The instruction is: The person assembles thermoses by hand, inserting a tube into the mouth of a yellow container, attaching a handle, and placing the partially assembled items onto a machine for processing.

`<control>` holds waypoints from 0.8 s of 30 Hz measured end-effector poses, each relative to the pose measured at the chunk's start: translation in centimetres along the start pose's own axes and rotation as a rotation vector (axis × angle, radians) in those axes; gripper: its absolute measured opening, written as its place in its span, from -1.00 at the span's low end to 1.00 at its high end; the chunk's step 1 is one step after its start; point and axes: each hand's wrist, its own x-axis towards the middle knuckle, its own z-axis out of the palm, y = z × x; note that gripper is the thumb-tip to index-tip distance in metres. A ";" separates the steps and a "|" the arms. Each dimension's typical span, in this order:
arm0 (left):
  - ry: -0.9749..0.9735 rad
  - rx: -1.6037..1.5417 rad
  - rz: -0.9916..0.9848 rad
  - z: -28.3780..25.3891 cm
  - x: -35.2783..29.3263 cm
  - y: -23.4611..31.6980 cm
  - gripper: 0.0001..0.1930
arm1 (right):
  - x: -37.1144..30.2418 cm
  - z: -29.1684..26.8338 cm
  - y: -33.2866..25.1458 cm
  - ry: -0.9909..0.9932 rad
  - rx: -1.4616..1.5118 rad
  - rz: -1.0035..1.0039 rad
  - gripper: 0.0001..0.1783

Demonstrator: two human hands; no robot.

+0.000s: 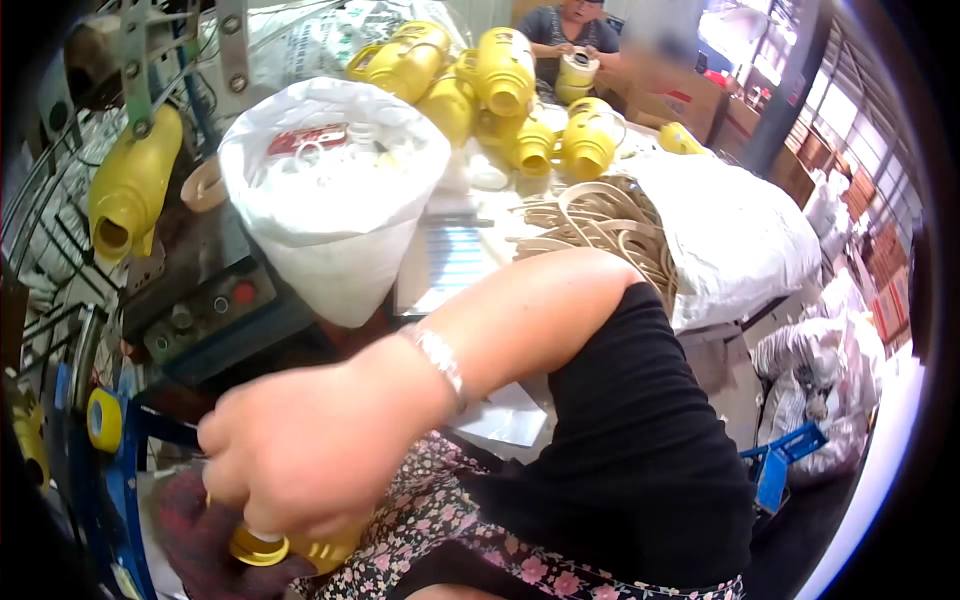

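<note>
A yellow plastic jug-like shell (pixel 335 548) with a round opening lies low in my lap, mostly hidden beneath my right hand. My left hand (pixel 195 535), in a dark maroon glove, is closed around its neck end. My bare right hand (pixel 300 450) reaches across from the right with fingers curled down over the opening. A small pale edge shows under those fingers, but what they pinch is hidden. To the left, another yellow shell (pixel 135 190) hangs mouth down on the metal machine.
A white sack (pixel 330 220) of white rings stands ahead beside a control box (pixel 205 310). Several yellow shells (pixel 505 75), beige strips (pixel 600 225) and a white bag (pixel 735 235) cover the table. A co-worker (pixel 570 35) sits beyond, holding a yellow piece. Yellow tape (pixel 104 419) hangs left.
</note>
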 end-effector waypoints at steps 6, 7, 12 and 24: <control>-0.146 0.310 0.056 -1.6 0.6 1.4 -0.40 | 0.1 -0.4 -1.2 0.048 -0.248 0.251 -0.79; -0.157 0.315 0.064 -1.8 0.6 1.6 -0.43 | 0.2 -0.1 -1.9 -0.096 -0.239 0.314 -0.80; -0.221 -0.043 0.183 -2.2 2.8 2.4 -0.35 | 0.9 1.7 -3.6 -0.272 -0.237 0.342 -0.82; -0.130 -0.069 0.238 -1.1 2.6 2.0 -0.39 | 4.6 -0.3 -2.6 -1.017 -0.025 0.207 -0.71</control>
